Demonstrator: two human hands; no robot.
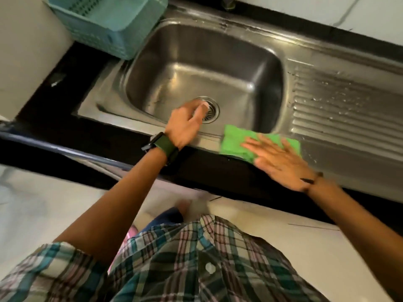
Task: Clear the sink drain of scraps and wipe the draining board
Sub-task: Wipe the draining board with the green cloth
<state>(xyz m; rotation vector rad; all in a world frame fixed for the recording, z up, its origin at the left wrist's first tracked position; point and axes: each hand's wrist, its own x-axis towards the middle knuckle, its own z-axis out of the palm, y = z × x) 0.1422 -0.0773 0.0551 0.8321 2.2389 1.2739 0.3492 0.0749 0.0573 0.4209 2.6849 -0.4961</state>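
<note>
My left hand [185, 125] reaches down into the steel sink [196, 68], its curled fingertips over the left part of the round drain strainer [212, 112]. Something pale shows at the fingertips, but blur hides whether it is a scrap. My right hand [281, 164] lies flat, fingers spread, on a folded green cloth [235, 140]. The cloth sits on the sink's front rim, at the near left corner of the ribbed draining board [340, 110]. Water drops dot the board.
A teal plastic basket [109, 25] stands at the back left, overhanging the sink's corner. The tap base [227, 3] is at the back edge. A black countertop [54, 110] frames the sink. A watch [162, 147] is on my left wrist.
</note>
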